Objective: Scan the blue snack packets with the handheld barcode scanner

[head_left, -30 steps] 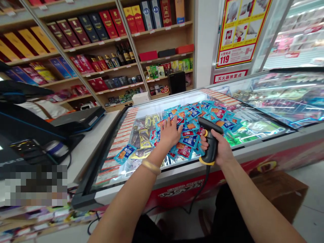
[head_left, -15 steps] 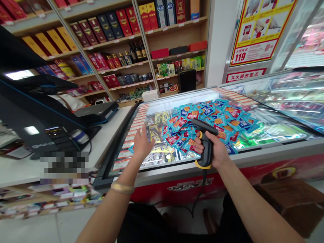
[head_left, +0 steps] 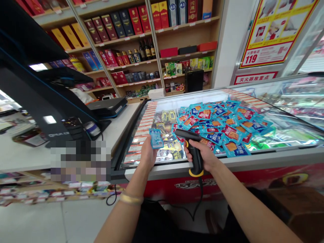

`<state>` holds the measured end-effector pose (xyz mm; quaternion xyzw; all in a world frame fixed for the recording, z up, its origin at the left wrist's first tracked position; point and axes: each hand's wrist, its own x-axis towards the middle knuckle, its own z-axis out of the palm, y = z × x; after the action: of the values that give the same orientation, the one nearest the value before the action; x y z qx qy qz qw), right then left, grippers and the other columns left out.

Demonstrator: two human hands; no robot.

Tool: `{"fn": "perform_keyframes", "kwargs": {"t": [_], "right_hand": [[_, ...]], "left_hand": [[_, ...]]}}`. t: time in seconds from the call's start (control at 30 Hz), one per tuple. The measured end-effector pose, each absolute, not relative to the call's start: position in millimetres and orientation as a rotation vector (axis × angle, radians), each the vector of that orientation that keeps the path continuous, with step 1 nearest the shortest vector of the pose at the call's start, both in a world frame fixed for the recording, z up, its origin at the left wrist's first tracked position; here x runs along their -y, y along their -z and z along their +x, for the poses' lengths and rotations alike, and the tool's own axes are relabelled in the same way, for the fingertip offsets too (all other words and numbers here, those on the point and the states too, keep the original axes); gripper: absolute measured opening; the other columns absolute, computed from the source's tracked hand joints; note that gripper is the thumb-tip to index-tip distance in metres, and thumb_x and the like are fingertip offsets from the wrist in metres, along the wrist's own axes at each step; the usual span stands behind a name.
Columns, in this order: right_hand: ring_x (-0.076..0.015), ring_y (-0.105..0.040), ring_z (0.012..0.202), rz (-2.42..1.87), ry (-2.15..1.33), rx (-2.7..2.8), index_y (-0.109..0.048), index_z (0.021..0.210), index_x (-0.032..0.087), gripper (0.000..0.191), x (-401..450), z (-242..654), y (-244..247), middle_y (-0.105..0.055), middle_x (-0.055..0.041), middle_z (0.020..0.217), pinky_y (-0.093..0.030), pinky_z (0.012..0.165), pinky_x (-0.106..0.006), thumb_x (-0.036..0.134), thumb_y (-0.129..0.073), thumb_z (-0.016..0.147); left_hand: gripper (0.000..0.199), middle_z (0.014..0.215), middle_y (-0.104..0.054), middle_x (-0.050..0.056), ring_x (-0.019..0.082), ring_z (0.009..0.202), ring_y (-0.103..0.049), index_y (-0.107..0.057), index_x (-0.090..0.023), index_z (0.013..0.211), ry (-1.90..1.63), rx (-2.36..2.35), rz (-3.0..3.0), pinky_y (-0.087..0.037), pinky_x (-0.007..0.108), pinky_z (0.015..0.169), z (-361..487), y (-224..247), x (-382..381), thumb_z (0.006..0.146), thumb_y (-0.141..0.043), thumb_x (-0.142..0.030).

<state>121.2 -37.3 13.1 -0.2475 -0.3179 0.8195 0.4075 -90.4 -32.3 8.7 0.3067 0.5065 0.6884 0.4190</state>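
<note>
My left hand is closed on a small light-blue snack packet, held up above the freezer's glass top with its printed back toward me. In my right hand is a black and yellow barcode scanner, gripped by its handle. The scanner's head points left toward the packet, with a gap between them. Behind the scanner, a heap of blue snack packets with red and dark-blue labels is spread over the glass.
The chest freezer spans the front. To the left, a counter carries a dark checkout terminal. The scanner's cable hangs toward the floor. Shelves of boxed goods line the back; a cardboard box stands lower right.
My left hand, earlier open over the glass, now holds a blue packet. The scanner has moved left and turned toward it. The whole view has shifted slightly.
</note>
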Motion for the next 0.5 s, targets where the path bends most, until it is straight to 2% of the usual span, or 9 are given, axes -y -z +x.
{"fn": "perform_keyframes", "kwargs": {"t": [0.13,0.33,0.5], "right_hand": [[-0.0081,-0.051,0.045,-0.679,-2.098,0.912,-0.061,0.08,0.016,0.027,37.9,122.7,-14.6,-0.06,-0.0004,0.062,-0.043,0.042,-0.02,0.038,-0.073,0.072],[-0.0073,-0.051,0.043,-0.723,-2.097,1.052,-0.061,0.077,0.015,0.029,38.9,119.8,-15.8,-0.06,0.0001,0.061,-0.042,0.04,-0.019,0.039,-0.074,0.071],[-0.0073,-0.051,0.043,-0.748,-2.108,1.082,-0.063,0.081,0.014,0.028,37.1,118.7,-14.4,-0.059,0.0003,0.06,-0.043,0.039,-0.018,0.038,-0.074,0.072]], "left_hand": [[0.029,0.085,-0.073,0.008,0.018,0.08,-0.07,-0.063,-0.014,0.099,-1.696,-1.043,0.468,-0.055,0.032,0.077,-77.2,-14.3,32.8,0.092,-0.042,-0.032],[0.03,0.087,-0.073,0.008,0.018,0.079,-0.07,-0.064,-0.014,0.1,-1.698,-1.021,0.529,-0.055,0.03,0.075,-79.2,-12.3,35.1,0.091,-0.045,-0.036],[0.027,0.089,-0.072,0.006,0.014,0.076,-0.068,-0.064,-0.015,0.098,-1.725,-1.033,0.463,-0.053,0.024,0.071,-79.0,-8.3,32.9,0.092,-0.045,-0.033]]}}
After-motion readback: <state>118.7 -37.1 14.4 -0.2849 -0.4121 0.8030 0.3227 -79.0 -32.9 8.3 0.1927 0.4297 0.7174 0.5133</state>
